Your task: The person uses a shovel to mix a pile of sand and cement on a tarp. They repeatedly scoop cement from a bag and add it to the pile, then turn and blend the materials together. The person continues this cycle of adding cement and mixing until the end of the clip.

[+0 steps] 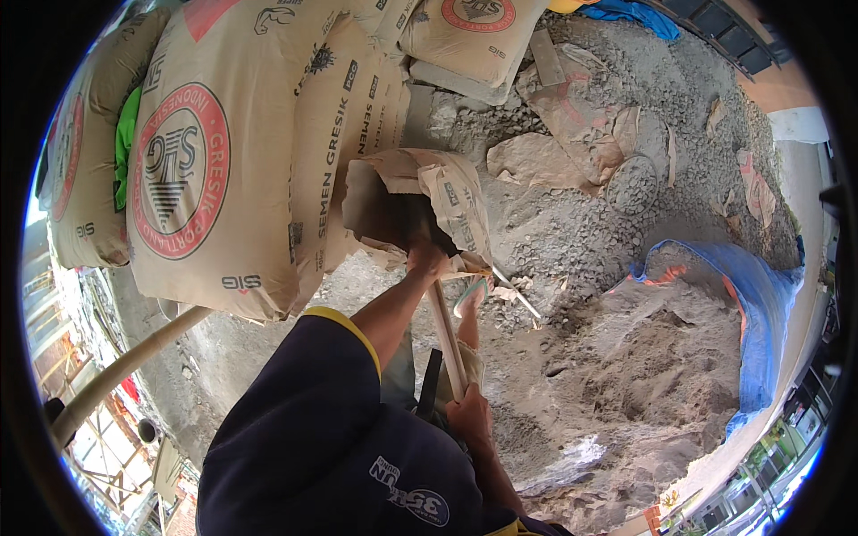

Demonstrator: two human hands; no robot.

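A long wooden handle [446, 335] runs from the mouth of a torn paper cement bag [460, 201] down toward my body. My left hand [426, 256] is closed around its upper part at the bag's opening, the fingers partly in shadow. Lower down, my right hand [469, 415] is wrapped around the same handle. Whatever is on the handle's far end is hidden inside the dark bag. The bag's open side faces left, its torn edge ragged. Below it shows a sandalled foot [471, 297] on the ground.
Full cement bags [259, 170] are stacked at the left and top. On the right, a heap of sand [661, 348] lies against a blue tarp [760, 339]. Gravel and torn paper [554, 161] cover the upper right. A pole [134, 371] slants at lower left.
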